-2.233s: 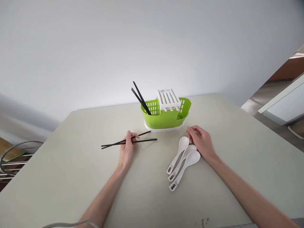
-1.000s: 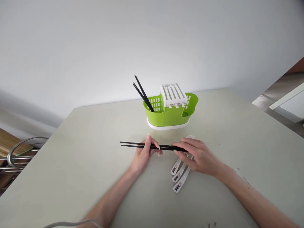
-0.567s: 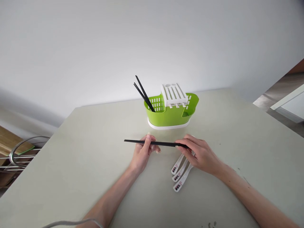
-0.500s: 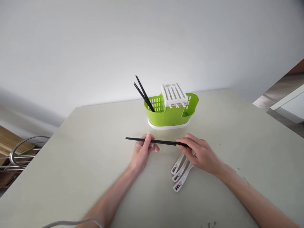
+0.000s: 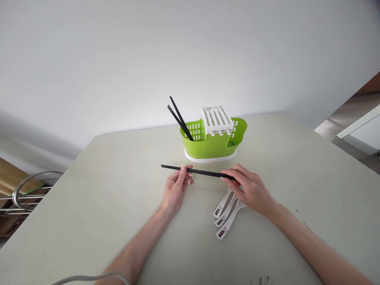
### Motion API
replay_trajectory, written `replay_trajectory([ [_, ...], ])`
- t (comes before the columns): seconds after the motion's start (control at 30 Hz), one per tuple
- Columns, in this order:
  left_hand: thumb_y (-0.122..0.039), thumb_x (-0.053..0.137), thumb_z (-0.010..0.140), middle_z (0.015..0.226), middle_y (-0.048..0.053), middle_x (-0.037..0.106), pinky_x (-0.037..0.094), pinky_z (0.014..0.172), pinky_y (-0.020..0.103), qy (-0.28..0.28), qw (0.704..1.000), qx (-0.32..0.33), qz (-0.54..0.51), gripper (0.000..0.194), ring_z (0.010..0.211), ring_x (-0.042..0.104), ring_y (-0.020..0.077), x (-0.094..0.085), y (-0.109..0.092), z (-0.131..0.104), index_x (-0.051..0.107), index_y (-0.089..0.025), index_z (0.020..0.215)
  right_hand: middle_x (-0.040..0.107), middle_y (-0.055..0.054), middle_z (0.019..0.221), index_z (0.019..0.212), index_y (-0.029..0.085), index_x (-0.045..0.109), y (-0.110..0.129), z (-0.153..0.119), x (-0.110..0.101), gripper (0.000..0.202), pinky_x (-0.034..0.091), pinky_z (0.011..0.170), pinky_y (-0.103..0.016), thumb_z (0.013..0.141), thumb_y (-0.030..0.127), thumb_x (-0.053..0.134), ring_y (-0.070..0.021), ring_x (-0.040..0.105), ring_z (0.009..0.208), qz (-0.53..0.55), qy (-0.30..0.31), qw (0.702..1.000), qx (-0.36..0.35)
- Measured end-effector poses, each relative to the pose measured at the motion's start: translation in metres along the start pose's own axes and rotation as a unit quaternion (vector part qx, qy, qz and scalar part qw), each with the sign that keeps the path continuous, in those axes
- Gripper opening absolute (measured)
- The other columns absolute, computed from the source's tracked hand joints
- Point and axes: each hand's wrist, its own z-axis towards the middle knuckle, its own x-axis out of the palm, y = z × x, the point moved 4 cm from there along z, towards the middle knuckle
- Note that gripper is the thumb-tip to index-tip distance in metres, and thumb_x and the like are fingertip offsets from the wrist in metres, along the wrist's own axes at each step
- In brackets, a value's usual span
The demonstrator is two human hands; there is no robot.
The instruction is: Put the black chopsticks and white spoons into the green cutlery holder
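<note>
A pair of black chopsticks [image 5: 204, 172] lies level across both hands, above the table in front of the caddy. My left hand [image 5: 175, 186] pinches the pair between thumb and fingers left of its middle. At the right end, my right hand [image 5: 247, 188] is closed round the chopsticks and covers their tips there. Beneath that hand lie three white spoons [image 5: 226, 215] with printed handle ends; their bowls are hidden. Behind stands a green cutlery caddy [image 5: 210, 148] with a white slotted top [image 5: 218, 119]. More black chopsticks [image 5: 181, 122] lean in its left compartment.
The pale table [image 5: 124, 166] meets a white wall [image 5: 190, 51] behind the caddy. A metal rack [image 5: 22, 198] holding a wooden board [image 5: 14, 178] stands beyond the left edge. A grey cable [image 5: 86, 278] crosses my left forearm.
The held chopsticks have risen slightly, their left end swinging up and a little to the right. My left hand has shifted slightly along with them. The spoons stay where they were.
</note>
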Motion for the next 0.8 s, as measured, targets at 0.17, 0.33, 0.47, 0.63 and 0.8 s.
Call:
replay_trajectory([
  [0.17,-0.055,0.087,0.08,0.076,0.001,0.064,0.05,0.065,0.025,-0.017,1.0,0.013,0.018,0.046,0.062,0.053,0.0076,-0.004,-0.004,0.004,0.083,-0.013,0.099,0.061,-0.003,0.092,0.122,0.024,0.064,-0.001,0.0,0.0,0.018,0.043,0.057,-0.026,0.108,0.022,0.054,-0.0106,0.05,0.058,0.0,-0.005,1.0,-0.008],
  [0.33,-0.056,0.087,0.078,0.078,0.001,0.065,0.05,0.063,0.026,-0.037,0.999,0.035,0.017,0.047,0.06,0.052,0.0072,-0.013,-0.011,0.011,0.082,-0.013,0.096,0.062,-0.003,0.092,0.124,0.025,0.064,-0.004,-0.001,0.0,0.02,0.042,0.055,-0.026,0.108,0.021,0.054,-0.0109,0.05,0.059,-0.005,-0.015,1.0,-0.009],
  [0.47,-0.057,0.089,0.075,0.081,0.002,0.066,0.049,0.062,0.026,-0.048,0.997,0.049,0.031,0.047,0.06,0.051,0.0069,-0.019,-0.015,0.016,0.081,-0.013,0.091,0.064,-0.003,0.093,0.125,0.025,0.064,-0.007,-0.002,0.001,0.02,0.042,0.055,-0.026,0.108,0.021,0.054,-0.011,0.049,0.058,-0.016,-0.022,1.0,-0.014],
  [0.63,-0.057,0.088,0.077,0.078,0.003,0.066,0.049,0.062,0.027,-0.038,0.994,0.072,0.071,0.046,0.06,0.052,0.0079,-0.022,-0.02,0.018,0.08,-0.013,0.086,0.066,-0.004,0.096,0.126,0.025,0.065,-0.008,-0.002,0.003,0.021,0.043,0.056,-0.027,0.109,0.024,0.053,-0.0122,0.053,0.06,-0.015,-0.026,0.999,-0.02],
  [0.8,-0.057,0.089,0.075,0.073,0.002,0.064,0.05,0.063,0.026,-0.049,0.988,0.121,0.079,0.046,0.059,0.053,0.0083,-0.03,-0.035,0.025,0.081,-0.013,0.089,0.069,-0.005,0.098,0.129,0.026,0.065,-0.01,-0.002,0.003,0.025,0.048,0.062,-0.028,0.11,0.027,0.05,-0.0136,0.06,0.066,0.017,-0.027,0.999,-0.004],
])
